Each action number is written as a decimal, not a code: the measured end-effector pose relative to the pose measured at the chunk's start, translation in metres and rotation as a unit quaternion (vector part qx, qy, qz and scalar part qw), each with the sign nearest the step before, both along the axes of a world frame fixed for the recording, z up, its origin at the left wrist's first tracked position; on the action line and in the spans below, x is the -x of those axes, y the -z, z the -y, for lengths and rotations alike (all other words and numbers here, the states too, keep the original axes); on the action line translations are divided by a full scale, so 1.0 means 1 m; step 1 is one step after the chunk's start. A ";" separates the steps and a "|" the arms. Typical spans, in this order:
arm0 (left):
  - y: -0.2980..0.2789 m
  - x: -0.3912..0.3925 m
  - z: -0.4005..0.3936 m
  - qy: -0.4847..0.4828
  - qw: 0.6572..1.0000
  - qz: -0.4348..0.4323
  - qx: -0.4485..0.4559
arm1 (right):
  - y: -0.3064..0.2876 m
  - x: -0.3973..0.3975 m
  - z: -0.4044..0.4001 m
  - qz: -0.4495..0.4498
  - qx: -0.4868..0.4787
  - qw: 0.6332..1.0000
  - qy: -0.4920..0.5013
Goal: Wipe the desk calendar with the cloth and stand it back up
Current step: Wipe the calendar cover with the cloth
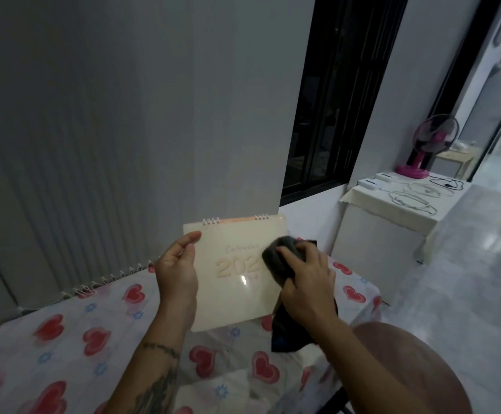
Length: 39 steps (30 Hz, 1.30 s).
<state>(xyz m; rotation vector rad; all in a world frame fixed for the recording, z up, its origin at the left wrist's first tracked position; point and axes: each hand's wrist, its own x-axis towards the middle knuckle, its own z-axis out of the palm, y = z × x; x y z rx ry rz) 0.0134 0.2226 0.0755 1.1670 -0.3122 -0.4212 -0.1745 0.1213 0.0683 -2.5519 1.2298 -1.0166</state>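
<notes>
Cream calendar (pixel 237 273) upright, dark cloth (pixel 285 258) against it

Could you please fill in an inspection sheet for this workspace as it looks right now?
Surface: table under a heart-print cloth.
Job's things: desk calendar held up off the table, cover facing the camera; dark cloth pressed on its right side.
Clutter: nothing seen on the heart-print cloth.
Grippers: left hand grips the calendar's left edge; right hand bunches the cloth.
Cables: loose cords coiled on the side table at right.
Surroundings: pink fan, dark window, grey wall, brown chair back.
</notes>
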 end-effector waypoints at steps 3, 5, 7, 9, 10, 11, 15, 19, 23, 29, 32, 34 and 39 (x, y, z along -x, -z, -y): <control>0.001 -0.006 -0.002 -0.013 1.000 -0.008 0.001 | 0.029 0.006 -0.020 -0.023 -0.020 0.999 -0.022; 0.002 -0.008 -0.003 -0.012 1.000 -0.009 0.002 | 0.032 0.010 -0.024 -0.032 -0.030 0.998 -0.035; 0.000 -0.007 -0.003 -0.004 1.000 -0.014 -0.002 | 0.022 0.010 -0.017 -0.040 -0.020 0.998 -0.037; -0.002 -0.004 -0.001 0.010 1.000 -0.002 -0.007 | 0.003 0.005 -0.005 -0.036 0.000 0.999 -0.025; -0.003 -0.001 0.001 0.016 1.000 0.006 -0.009 | -0.010 0.001 0.002 -0.023 0.008 1.000 -0.014; -0.004 0.002 0.002 0.021 1.000 0.008 -0.009 | -0.021 -0.002 0.008 -0.011 0.014 1.000 -0.003; -0.010 0.010 0.008 0.015 1.000 -0.015 0.002 | -0.034 -0.011 0.013 -0.022 0.035 0.999 0.012; -0.014 -0.001 0.006 -0.027 0.998 -0.056 0.004 | 0.003 -0.001 -0.011 -0.044 0.032 0.998 -0.033; -0.010 -0.010 0.000 -0.043 0.998 -0.050 -0.002 | 0.034 0.010 -0.032 -0.090 0.025 0.993 -0.075; -0.012 -0.002 0.005 -0.027 1.000 -0.002 -0.004 | -0.007 -0.009 -0.017 -0.058 0.041 0.996 -0.052; -0.006 0.014 0.010 -0.006 1.000 0.012 -0.007 | -0.032 -0.026 -0.011 -0.032 0.038 0.998 -0.028; -0.003 0.020 0.014 0.002 1.000 0.009 -0.020 | -0.036 -0.034 -0.016 -0.040 0.045 0.997 -0.040; -0.001 0.010 0.015 -0.046 0.998 -0.035 -0.016 | 0.006 -0.032 -0.053 -0.088 0.075 0.985 -0.124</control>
